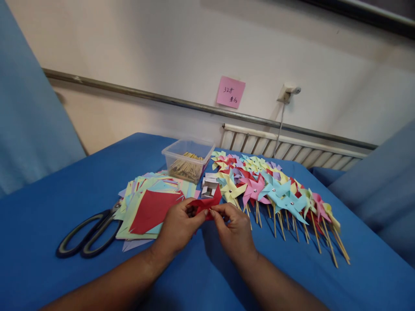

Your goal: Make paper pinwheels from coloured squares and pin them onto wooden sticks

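Two hands are meeting above the blue surface (81, 183): the left hand (178, 224) is gripping one folded red paper (210, 202), and the right hand (236, 226) is pinching it near the middle, any smaller piece there being indistinct. The red paper is lying between both hands, touching each, its long axis running roughly left to right, one corner pointing up and away. On the left, one pair of scissors (87, 239) is resting against one paper stack (152, 211); ahead, one small carton (209, 189) and one clear box (170, 157) of uncounted sticks (188, 166) are standing; pinwheels (254, 190), overlapping too much for counting, are spreading rightward. Beyond, one pink note (231, 92) is hanging.
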Action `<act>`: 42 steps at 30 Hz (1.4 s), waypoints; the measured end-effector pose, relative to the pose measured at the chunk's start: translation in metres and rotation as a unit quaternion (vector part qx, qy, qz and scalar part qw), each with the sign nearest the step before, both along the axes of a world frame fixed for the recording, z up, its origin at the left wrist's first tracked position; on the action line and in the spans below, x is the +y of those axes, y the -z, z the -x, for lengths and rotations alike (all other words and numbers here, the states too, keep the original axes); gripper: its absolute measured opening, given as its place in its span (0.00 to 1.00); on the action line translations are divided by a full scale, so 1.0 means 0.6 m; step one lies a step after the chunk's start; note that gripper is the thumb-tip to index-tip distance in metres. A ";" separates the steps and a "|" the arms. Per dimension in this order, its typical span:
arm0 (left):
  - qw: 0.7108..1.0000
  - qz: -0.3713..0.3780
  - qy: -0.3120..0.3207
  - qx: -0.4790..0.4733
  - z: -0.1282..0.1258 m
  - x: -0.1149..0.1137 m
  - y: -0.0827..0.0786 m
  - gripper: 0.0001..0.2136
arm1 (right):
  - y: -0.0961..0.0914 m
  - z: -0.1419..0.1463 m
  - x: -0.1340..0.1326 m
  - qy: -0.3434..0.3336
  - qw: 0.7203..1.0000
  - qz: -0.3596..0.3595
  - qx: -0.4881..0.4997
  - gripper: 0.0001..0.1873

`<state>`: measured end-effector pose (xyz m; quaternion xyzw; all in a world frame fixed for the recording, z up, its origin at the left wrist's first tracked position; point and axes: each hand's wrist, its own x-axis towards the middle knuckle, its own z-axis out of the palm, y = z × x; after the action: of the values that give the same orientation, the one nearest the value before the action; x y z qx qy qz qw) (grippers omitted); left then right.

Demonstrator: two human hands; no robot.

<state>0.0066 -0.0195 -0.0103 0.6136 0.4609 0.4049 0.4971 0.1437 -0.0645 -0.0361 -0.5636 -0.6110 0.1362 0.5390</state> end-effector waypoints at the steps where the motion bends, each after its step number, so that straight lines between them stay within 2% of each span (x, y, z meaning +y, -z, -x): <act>1: 1.000 -0.002 0.000 0.002 0.000 0.000 0.000 0.08 | 0.000 0.000 0.000 0.000 1.000 0.000 0.000 0.06; 6: 0.998 -0.048 0.001 0.032 0.002 0.000 0.002 0.07 | 0.000 0.001 0.001 -0.003 1.000 0.010 0.010 0.05; 14: 0.994 -0.089 0.009 0.069 0.002 -0.009 -0.003 0.07 | -0.005 -0.002 0.005 -0.020 0.995 -0.007 0.096 0.03; 20: 0.995 -0.078 0.022 0.059 0.005 -0.009 0.004 0.06 | -0.001 0.000 0.006 -0.072 0.973 0.060 0.210 0.02; 27: 0.994 -0.073 0.030 0.073 0.006 -0.011 -0.001 0.04 | -0.007 0.005 0.003 -0.042 0.983 0.064 0.169 0.03; 32: 0.995 -0.068 0.026 0.070 0.006 -0.013 -0.003 0.06 | 0.000 0.007 0.005 -0.048 0.978 0.063 0.195 0.01; 34: 0.995 -0.066 0.031 0.061 0.006 -0.013 -0.001 0.07 | 0.003 0.008 0.005 -0.047 0.969 0.056 0.236 0.06; 39: 0.997 -0.057 0.044 0.036 0.008 -0.013 0.004 0.09 | 0.004 0.014 0.007 -0.058 0.943 0.056 0.324 0.30; 40: 0.997 -0.055 0.046 0.030 0.008 -0.013 0.004 0.09 | 0.003 0.014 0.008 -0.063 0.936 0.057 0.340 0.33; 42: 0.997 -0.051 0.049 0.021 0.007 -0.012 0.004 0.08 | 0.004 0.014 0.011 -0.086 0.925 0.061 0.366 0.28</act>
<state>0.0023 -0.0266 -0.0130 0.6685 0.4188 0.3903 0.4748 0.1351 -0.0582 -0.0383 -0.4513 -0.4079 0.4161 0.6758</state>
